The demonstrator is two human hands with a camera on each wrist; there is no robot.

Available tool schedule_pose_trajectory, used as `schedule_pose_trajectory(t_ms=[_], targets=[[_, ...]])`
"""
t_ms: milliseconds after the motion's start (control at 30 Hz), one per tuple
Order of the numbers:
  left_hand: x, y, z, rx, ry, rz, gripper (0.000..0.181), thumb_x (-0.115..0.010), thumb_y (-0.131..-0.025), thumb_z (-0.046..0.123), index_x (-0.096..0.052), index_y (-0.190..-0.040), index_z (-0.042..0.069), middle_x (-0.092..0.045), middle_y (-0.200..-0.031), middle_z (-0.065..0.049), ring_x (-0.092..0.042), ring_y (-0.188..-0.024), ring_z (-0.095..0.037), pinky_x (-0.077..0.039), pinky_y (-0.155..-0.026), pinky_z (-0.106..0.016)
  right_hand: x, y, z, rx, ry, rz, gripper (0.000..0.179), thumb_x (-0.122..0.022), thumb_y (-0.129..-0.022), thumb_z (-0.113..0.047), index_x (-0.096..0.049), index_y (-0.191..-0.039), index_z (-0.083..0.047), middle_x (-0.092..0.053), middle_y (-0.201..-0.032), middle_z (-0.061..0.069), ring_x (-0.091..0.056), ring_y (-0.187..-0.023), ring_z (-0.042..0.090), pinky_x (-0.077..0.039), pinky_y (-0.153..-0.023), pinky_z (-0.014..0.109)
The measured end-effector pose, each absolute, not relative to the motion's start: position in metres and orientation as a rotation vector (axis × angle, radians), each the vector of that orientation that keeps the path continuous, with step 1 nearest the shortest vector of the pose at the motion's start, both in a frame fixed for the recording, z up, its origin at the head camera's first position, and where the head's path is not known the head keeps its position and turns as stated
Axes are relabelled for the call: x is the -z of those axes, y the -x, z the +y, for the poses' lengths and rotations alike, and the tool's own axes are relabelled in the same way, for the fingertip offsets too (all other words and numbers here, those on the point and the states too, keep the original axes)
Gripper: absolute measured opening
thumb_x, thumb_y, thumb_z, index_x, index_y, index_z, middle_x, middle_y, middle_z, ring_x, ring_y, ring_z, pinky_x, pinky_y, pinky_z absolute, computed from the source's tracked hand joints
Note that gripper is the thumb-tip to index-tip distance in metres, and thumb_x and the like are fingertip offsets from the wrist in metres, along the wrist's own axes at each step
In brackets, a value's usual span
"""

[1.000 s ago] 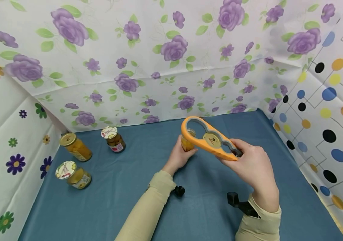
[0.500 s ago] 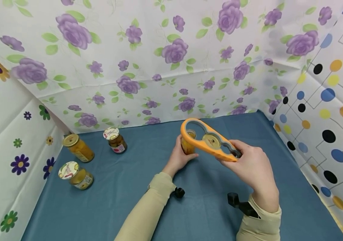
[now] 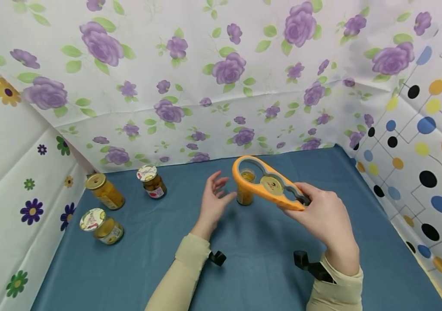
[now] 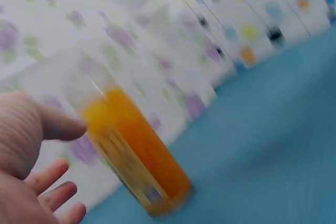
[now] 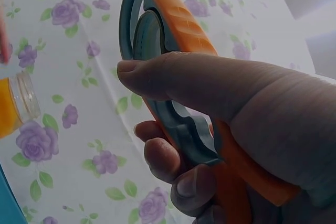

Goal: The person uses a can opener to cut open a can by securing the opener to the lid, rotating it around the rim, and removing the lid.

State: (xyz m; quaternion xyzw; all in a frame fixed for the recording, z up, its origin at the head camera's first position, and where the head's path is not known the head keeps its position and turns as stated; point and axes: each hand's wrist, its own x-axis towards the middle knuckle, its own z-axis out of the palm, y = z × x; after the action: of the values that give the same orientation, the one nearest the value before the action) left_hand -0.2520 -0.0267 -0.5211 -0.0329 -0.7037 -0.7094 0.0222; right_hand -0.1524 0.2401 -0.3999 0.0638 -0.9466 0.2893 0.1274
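Note:
My right hand [image 3: 327,216] grips an orange and grey jar opener [image 3: 263,190], held up over the table. A gold lid [image 3: 272,185] sits inside the opener's middle opening; the right wrist view shows the thumb against it. Behind the opener's far ring stands an upright, lidless glass jar [image 3: 245,198] with orange contents, its bare threaded neck plain in the right wrist view. Just left of that jar, my left hand [image 3: 212,207] is apart from it, fingers spread and loosely bent, holding nothing. The left wrist view shows the jar's label [image 4: 131,166] facing the hand.
Three lidded jars stand at the left: a tall one with a gold lid [image 3: 105,191], a short one with pale contents [image 3: 106,230] and a dark one [image 3: 153,185]. A blue cloth [image 3: 147,255] covers the table. Patterned sheets [image 3: 190,86] rise behind and at both sides.
My left hand has let go of the orange jar and moved left and slightly back from it. The right hand keeps hold of the jar opener in nearly the same place.

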Motion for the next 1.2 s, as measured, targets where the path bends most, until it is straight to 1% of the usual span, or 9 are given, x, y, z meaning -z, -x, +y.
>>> schedule_pose_trajectory(t_ms=[133,267,400,533,600,700,867,1033,1200], targets=[[0.492,0.236,-0.037,2.384,0.077,-1.899,0.055,-0.072,-0.102,0.003,-0.050,-0.152,0.011,-0.064,-0.135,-0.015,-0.059,-0.131,-0.033,-0.049,-0.109,-0.048,0.400,0.155,0.237,-0.828,-0.227,-2.740,0.051,-0.092,-0.086,-0.038,-0.076,-0.130,-0.017,-0.074,-0.084,-0.003,-0.052,-0.050,0.011,-0.043,-0.049,0.032],[0.470,0.220,-0.039,2.555,0.139,-1.761,0.048,-0.067,-0.105,0.006,-0.050,-0.149,0.005,-0.067,-0.125,-0.011,-0.066,-0.115,-0.027,-0.053,-0.100,-0.044,0.399,0.158,0.232,-0.805,-0.284,-2.711,0.050,-0.094,-0.085,-0.035,-0.076,-0.128,-0.017,-0.073,-0.083,-0.003,-0.052,-0.052,0.009,-0.044,-0.050,0.031],[0.461,0.206,-0.035,2.781,0.248,-1.659,0.045,-0.064,-0.107,0.009,-0.048,-0.148,0.005,-0.067,-0.122,-0.005,-0.067,-0.105,-0.018,-0.054,-0.095,-0.040,0.400,0.160,0.225,-0.803,-0.348,-2.687,0.049,-0.095,-0.084,-0.030,-0.077,-0.127,-0.016,-0.074,-0.084,-0.003,-0.051,-0.052,0.006,-0.044,-0.050,0.030],[0.462,0.192,-0.029,3.125,0.334,-1.400,0.038,-0.060,-0.111,0.016,-0.049,-0.146,0.006,-0.065,-0.125,-0.006,-0.065,-0.105,-0.016,-0.052,-0.093,-0.033,0.404,0.158,0.218,-0.785,-0.449,-2.661,0.049,-0.095,-0.083,-0.028,-0.078,-0.127,-0.016,-0.074,-0.084,-0.005,-0.054,-0.057,0.003,-0.047,-0.052,0.028],[0.464,0.186,-0.025,3.276,0.405,-1.258,0.036,-0.059,-0.112,0.023,-0.051,-0.144,0.008,-0.064,-0.129,-0.006,-0.065,-0.111,-0.016,-0.052,-0.097,-0.032,0.406,0.156,0.216,-0.751,-0.490,-2.641,0.049,-0.096,-0.081,-0.027,-0.078,-0.126,-0.017,-0.073,-0.083,-0.008,-0.055,-0.059,0.001,-0.047,-0.053,0.027],[0.467,0.178,-0.020,3.426,0.544,-1.131,0.041,-0.064,-0.111,0.034,-0.056,-0.144,0.011,-0.062,-0.137,-0.004,-0.064,-0.122,-0.016,-0.049,-0.108,-0.035,0.410,0.151,0.215,-0.712,-0.526,-2.605,0.050,-0.098,-0.078,-0.025,-0.079,-0.124,-0.017,-0.072,-0.082,-0.011,-0.056,-0.062,0.000,-0.047,-0.054,0.026],[0.472,0.169,-0.021,3.561,0.580,-1.061,0.052,-0.070,-0.105,0.046,-0.059,-0.146,0.016,-0.062,-0.139,-0.003,-0.063,-0.123,-0.016,-0.049,-0.108,-0.033,0.416,0.149,0.211,-0.735,-0.573,-2.599,0.051,-0.098,-0.078,-0.022,-0.079,-0.125,-0.018,-0.072,-0.085,-0.012,-0.059,-0.066,0.000,-0.050,-0.057,0.026],[0.474,0.168,-0.023,3.616,0.608,-1.039,0.060,-0.068,-0.105,0.049,-0.054,-0.151,0.013,-0.064,-0.139,-0.005,-0.064,-0.123,-0.017,-0.049,-0.107,-0.033,0.416,0.149,0.211,-0.747,-0.581,-2.613,0.049,-0.098,-0.078,-0.023,-0.079,-0.123,-0.020,-0.070,-0.083,-0.015,-0.056,-0.065,-0.003,-0.049,-0.057,0.025],[0.471,0.170,-0.023,3.639,0.678,-0.992,0.077,-0.069,-0.103,0.052,-0.043,-0.160,0.007,-0.066,-0.140,-0.008,-0.063,-0.128,-0.019,-0.048,-0.109,-0.033,0.411,0.153,0.211,-0.759,-0.639,-2.615,0.048,-0.096,-0.079,-0.023,-0.078,-0.123,-0.021,-0.069,-0.083,-0.017,-0.054,-0.065,-0.005,-0.049,-0.056,0.025]])
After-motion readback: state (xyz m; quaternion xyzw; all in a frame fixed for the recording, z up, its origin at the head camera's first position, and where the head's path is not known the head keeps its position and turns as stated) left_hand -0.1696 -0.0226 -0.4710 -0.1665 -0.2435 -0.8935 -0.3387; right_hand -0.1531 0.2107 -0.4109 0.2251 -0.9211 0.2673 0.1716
